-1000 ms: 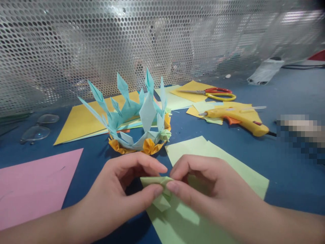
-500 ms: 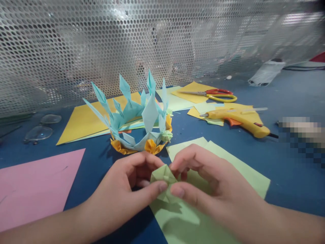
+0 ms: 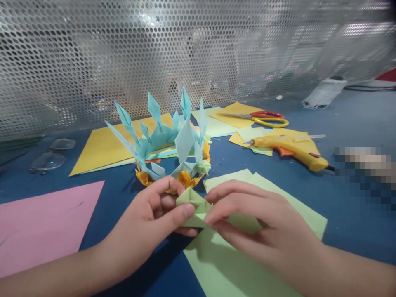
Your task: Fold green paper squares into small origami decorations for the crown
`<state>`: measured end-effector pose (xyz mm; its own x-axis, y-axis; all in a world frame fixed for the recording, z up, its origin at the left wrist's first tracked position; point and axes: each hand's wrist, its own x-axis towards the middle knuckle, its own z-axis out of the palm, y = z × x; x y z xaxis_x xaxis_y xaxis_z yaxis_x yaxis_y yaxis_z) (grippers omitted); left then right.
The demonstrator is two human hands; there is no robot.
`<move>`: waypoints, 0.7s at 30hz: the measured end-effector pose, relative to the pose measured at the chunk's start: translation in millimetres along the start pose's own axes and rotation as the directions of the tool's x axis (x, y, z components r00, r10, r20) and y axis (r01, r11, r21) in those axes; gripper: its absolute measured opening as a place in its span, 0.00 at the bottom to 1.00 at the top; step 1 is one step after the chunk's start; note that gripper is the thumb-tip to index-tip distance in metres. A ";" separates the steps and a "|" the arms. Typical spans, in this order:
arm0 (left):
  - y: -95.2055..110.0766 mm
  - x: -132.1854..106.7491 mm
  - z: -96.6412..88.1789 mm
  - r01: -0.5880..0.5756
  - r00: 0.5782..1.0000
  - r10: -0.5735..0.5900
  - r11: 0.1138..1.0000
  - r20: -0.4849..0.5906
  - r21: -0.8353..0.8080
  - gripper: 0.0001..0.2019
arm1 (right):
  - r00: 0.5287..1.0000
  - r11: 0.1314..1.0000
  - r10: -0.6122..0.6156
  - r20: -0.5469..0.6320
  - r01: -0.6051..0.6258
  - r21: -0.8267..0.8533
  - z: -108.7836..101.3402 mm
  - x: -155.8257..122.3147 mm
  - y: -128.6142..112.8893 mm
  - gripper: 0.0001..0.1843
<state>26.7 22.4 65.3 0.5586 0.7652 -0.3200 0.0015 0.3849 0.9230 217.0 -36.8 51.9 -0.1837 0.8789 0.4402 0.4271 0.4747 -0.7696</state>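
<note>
A small folded piece of green paper (image 3: 192, 201) is held between both hands, above the blue table. My left hand (image 3: 154, 216) pinches its left side, thumb on the front face and fingers behind. The thumb and fingertips of my right hand (image 3: 253, 218) grip its right corner. Below the right hand lie green paper sheets (image 3: 213, 264). Just beyond the hands stands a folded paper crown (image 3: 161, 138) with tall light-blue points and orange and green pieces around its base; the left fingers overlap its front edge in view.
Pink paper (image 3: 49, 227) lies at left, near a pair of glasses (image 3: 48, 160). Yellow sheets (image 3: 93, 148) sit behind the crown. Scissors (image 3: 260, 117) and a yellow glue gun (image 3: 287, 150) rest on papers at right. A perforated metal panel (image 3: 123, 53) borders the back.
The folded green paper has moved slightly up and left and tilted, showing an opened fold. My right fingers have closed onto its right corner.
</note>
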 end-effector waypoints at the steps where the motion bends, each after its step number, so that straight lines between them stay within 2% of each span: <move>1: 0.4 0.7 0.0 -0.006 1.000 0.005 1.000 -0.005 -0.017 0.12 | 1.000 1.000 -0.015 0.003 0.015 -0.021 0.3 -0.6 0.7 0.11; 7: 0.1 1.7 -1.7 0.003 1.000 -0.001 0.997 0.024 -0.083 0.12 | 0.998 0.993 -0.062 -0.002 0.062 -0.105 1.2 -2.9 6.4 0.11; 13: -1.2 0.7 -1.2 0.008 0.999 -0.006 0.999 0.037 -0.046 0.13 | 0.992 0.994 -0.087 0.086 0.092 -0.051 -2.4 0.5 1.6 0.09; 15: -0.9 0.0 -0.8 -0.018 1.000 0.018 1.000 0.025 -0.006 0.13 | 0.993 0.999 -0.040 0.110 0.041 -0.007 -3.1 1.8 -2.1 0.05; 17: -0.9 -0.8 -0.3 -0.046 0.999 0.045 0.998 0.029 0.046 0.11 | 0.994 0.996 0.077 0.075 -0.080 0.044 -2.7 2.8 -5.0 0.06; 19: -1.3 -1.4 0.0 -0.067 0.998 0.065 0.994 0.028 0.089 0.10 | 0.979 0.974 0.204 0.028 -0.206 0.098 -1.5 4.1 -6.4 0.09; 21: -2.1 -1.5 0.2 -0.079 0.997 0.077 0.991 0.015 0.110 0.10 | 0.957 0.949 0.284 0.054 -0.288 0.124 -0.2 6.0 -6.4 0.07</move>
<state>26.0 20.4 63.9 0.5695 0.7849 -0.2443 0.0486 0.2646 0.9631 213.3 -34.6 59.5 -0.1025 0.9786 0.1783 0.3486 0.2032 -0.9150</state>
